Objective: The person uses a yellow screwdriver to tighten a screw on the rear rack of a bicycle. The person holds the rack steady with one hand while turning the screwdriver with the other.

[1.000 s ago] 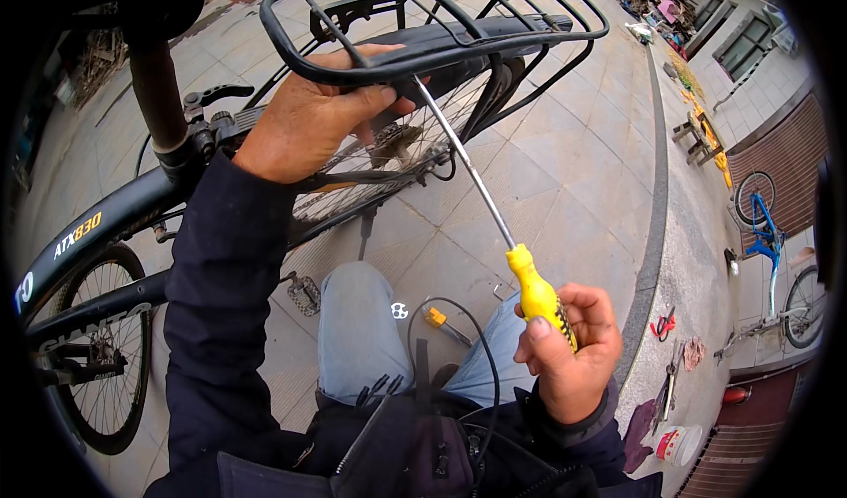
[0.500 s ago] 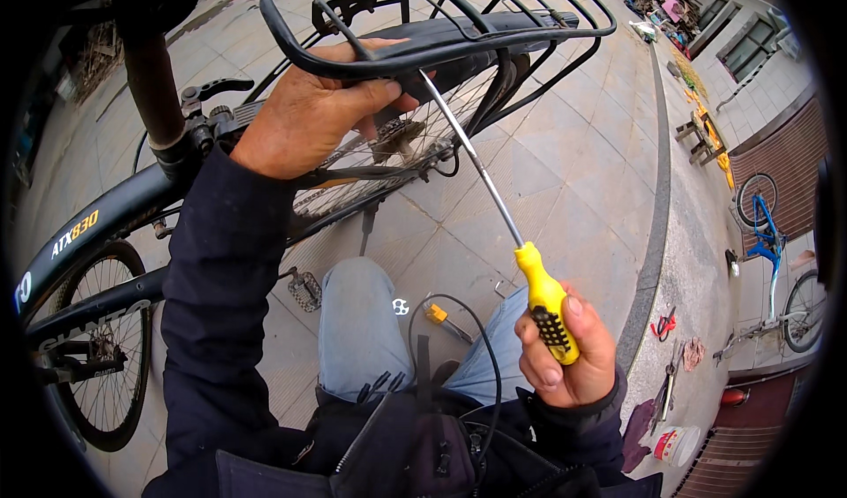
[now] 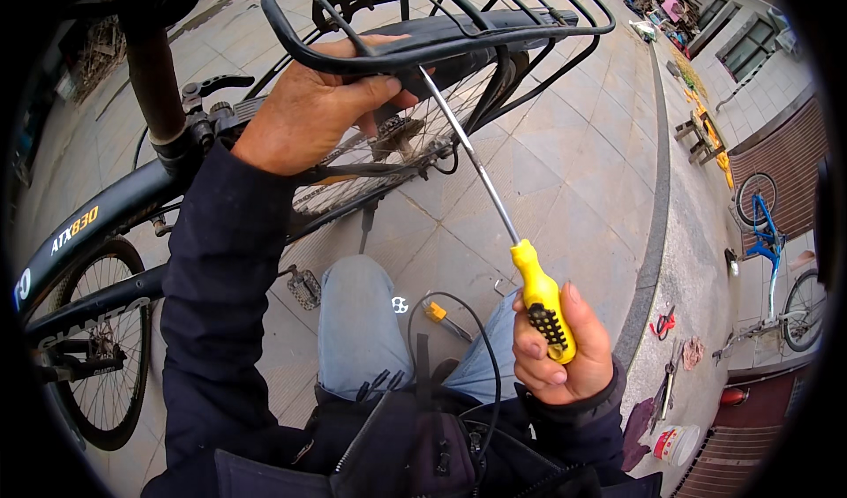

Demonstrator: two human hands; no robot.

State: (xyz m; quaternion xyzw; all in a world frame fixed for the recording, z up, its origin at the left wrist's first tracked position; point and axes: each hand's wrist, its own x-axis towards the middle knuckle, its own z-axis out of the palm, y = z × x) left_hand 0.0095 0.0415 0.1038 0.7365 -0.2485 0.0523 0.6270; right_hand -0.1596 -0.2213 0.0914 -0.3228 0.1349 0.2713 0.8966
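My left hand (image 3: 309,114) grips the black plastic mudguard (image 3: 441,35) just below the black tubular rear rack (image 3: 481,30) of a black bicycle, its fingertips partly hidden. My right hand (image 3: 560,348) is wrapped round the yellow handle of a long screwdriver (image 3: 536,277). Its steel shaft runs up and left to the underside of the mudguard beside my left thumb; I cannot make out the tip's fitting. The rear wheel's sprockets (image 3: 393,141) show behind, and the bicycle's frame (image 3: 106,220) runs down to the left.
A yellow-handled tool (image 3: 437,313) lies on the paving by my knees. Red-handled pliers (image 3: 664,323), metal tools (image 3: 670,383), a purple cloth (image 3: 640,432) and a white bucket (image 3: 677,445) lie along the right strip. A blue bicycle (image 3: 766,242) and a small bench (image 3: 701,141) stand farther right.
My right hand has turned the screwdriver handle, its grip pattern now facing differently, and shifted slightly upward. My left hand has risen very slightly with the rack.
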